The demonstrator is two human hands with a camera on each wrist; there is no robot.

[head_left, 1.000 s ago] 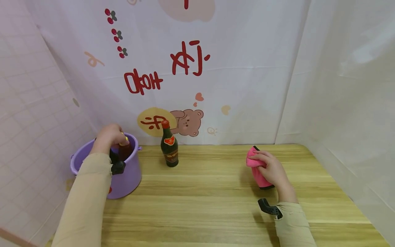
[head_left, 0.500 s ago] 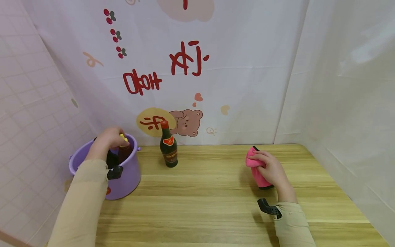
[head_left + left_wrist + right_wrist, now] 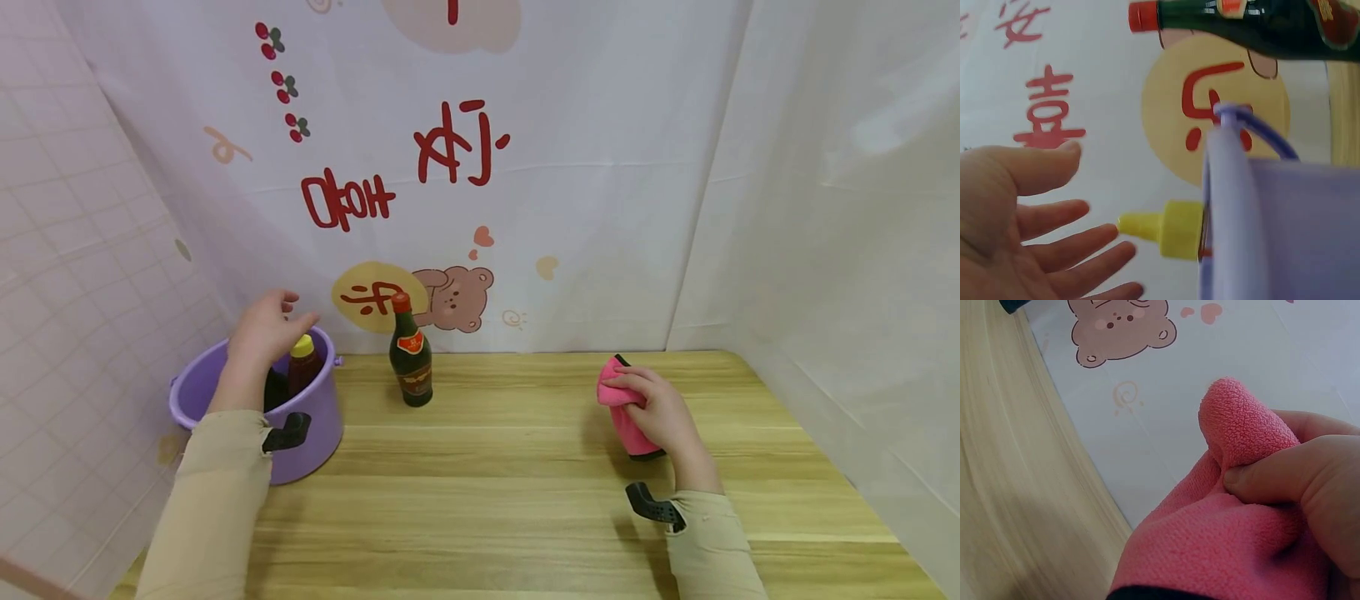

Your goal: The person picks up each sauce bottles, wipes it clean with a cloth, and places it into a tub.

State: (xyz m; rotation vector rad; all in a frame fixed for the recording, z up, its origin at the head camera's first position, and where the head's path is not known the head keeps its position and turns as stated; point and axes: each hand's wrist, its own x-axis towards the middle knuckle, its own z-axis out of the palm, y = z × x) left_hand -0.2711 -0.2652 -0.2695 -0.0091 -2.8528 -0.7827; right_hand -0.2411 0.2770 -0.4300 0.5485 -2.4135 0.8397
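Over the purple bucket [image 3: 315,433] at the left is my left hand [image 3: 264,333], its fingers apart and nothing held. Inside the bucket stands a brown bottle [image 3: 303,372] with a yellow cap [image 3: 302,347]; a dark item [image 3: 275,389] lies beside it, partly hidden by my wrist. In the left wrist view the yellow nozzle cap [image 3: 1182,230] rises past the bucket rim [image 3: 1235,219], close to the fingertips of my left hand [image 3: 1041,231]. At the right, my right hand [image 3: 660,408] grips a pink cloth [image 3: 630,429], pinched between thumb and fingers in the right wrist view [image 3: 1316,475].
A green bottle [image 3: 412,367] with a red cap stands upright on the wooden table [image 3: 450,500], right of the bucket. Behind the table hangs a white printed curtain [image 3: 600,208], with more white sheeting at both sides.
My left hand has let go of the yellow-capped bottle and lifted a little above it, fingers spreading. The bottle stays in the bucket. My right hand and the cloth have not moved.
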